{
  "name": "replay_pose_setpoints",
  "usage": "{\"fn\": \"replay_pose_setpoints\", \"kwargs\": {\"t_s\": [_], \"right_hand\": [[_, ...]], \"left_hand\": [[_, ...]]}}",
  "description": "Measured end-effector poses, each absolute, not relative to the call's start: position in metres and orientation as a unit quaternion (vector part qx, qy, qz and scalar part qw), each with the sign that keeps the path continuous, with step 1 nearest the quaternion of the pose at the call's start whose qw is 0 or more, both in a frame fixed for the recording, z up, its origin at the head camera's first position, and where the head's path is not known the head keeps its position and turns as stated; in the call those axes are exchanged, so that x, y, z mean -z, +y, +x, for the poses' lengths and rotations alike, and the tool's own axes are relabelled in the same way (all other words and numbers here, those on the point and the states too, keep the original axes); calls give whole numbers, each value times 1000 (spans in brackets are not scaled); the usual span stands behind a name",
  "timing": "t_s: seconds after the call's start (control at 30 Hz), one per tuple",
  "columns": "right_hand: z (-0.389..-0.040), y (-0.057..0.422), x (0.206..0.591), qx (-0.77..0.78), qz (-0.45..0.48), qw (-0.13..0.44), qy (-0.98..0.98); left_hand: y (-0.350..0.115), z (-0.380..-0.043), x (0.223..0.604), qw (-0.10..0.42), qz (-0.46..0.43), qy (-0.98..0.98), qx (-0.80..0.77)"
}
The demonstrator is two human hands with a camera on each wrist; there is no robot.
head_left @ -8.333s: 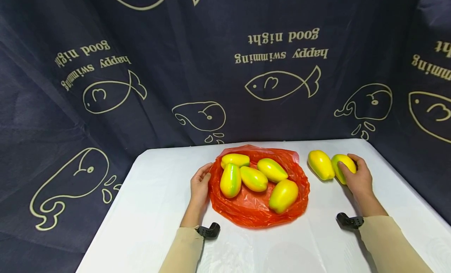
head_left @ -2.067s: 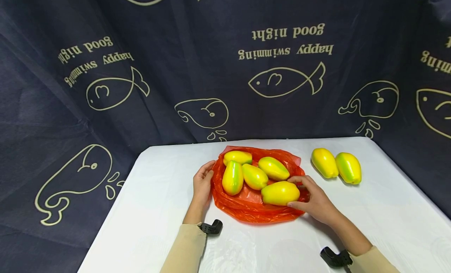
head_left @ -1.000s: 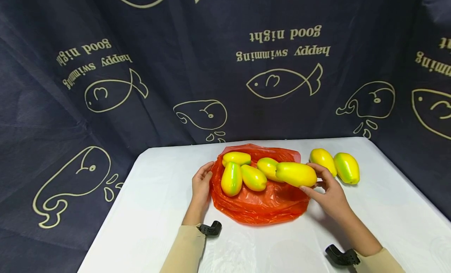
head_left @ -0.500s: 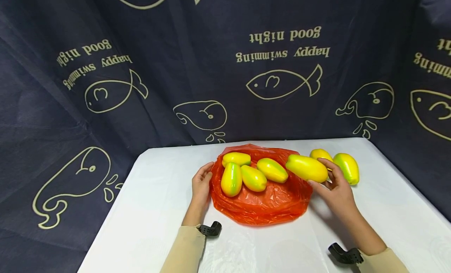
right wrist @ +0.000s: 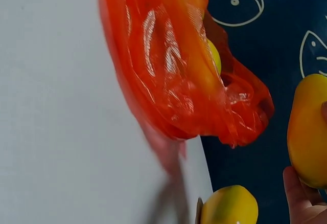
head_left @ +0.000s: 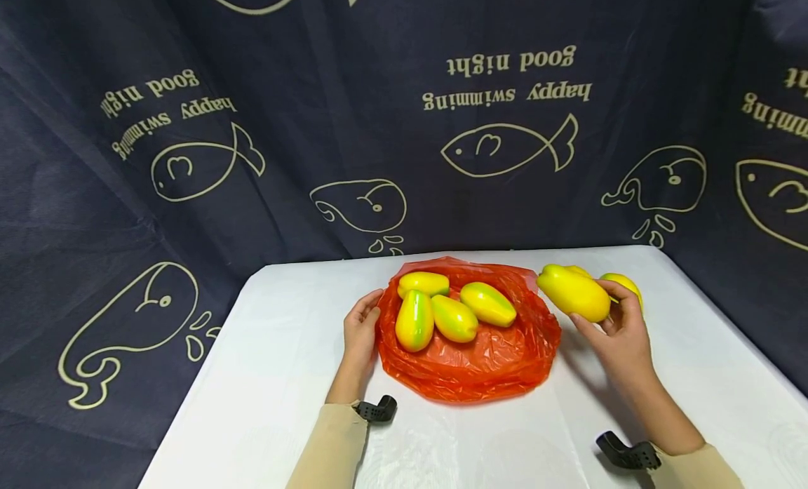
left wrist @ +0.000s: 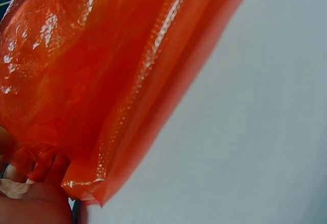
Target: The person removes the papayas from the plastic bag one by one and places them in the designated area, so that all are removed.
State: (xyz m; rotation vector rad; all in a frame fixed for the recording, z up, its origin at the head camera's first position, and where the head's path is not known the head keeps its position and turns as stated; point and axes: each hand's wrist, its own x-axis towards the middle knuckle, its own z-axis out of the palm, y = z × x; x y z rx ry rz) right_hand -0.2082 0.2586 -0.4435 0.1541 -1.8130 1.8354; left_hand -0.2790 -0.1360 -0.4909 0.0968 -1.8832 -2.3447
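Note:
My right hand point(head_left: 625, 338) holds a yellow papaya point(head_left: 573, 292) by its near end, thumb on one side and fingers on the other. The fruit is raised to the right of the red plastic bag point(head_left: 467, 380); the right wrist view shows this papaya point(right wrist: 308, 132) against the dark cloth. My left hand point(head_left: 361, 329) grips the bag's left edge, and the left wrist view shows the bunched plastic point(left wrist: 43, 165) between thumb and fingers. Several yellow-green papayas point(head_left: 456, 319) lie in the open bag. Behind the held one are two more, mostly hidden; one papaya point(head_left: 621, 281) shows its top.
The white table point(head_left: 265, 377) ends at a back edge just behind the bag. A dark cloth point(head_left: 505, 215) with fish and whale drawings hangs behind and at both sides. Each wrist carries a black camera point(head_left: 377, 409) on a strap.
The right hand has let go of a papaya at the far right, gripped one in the bag, lifted it out and carried it right. The left hand has stayed at the bag's edge.

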Motion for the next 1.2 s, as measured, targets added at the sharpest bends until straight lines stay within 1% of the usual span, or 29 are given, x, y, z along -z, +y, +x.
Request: {"fn": "replay_pose_setpoints", "kwargs": {"t_s": [0.17, 0.37, 0.63, 0.9, 1.2], "right_hand": [[-210, 264, 440, -692, 17, 291, -660], [-211, 272, 438, -693, -35, 296, -656], [-212, 281, 439, -649, -88, 314, -687], [-211, 294, 442, -639, -139, 316, -687], [-214, 310, 448, -603, -198, 336, -696]], "left_hand": [[-136, -278, 491, 66, 31, -624, 778], [-137, -280, 492, 68, 23, -625, 777], [-138, -281, 492, 71, 23, -617, 784], [-137, -278, 489, 65, 21, -616, 785], [-136, -279, 490, 73, 27, -615, 784]]}}
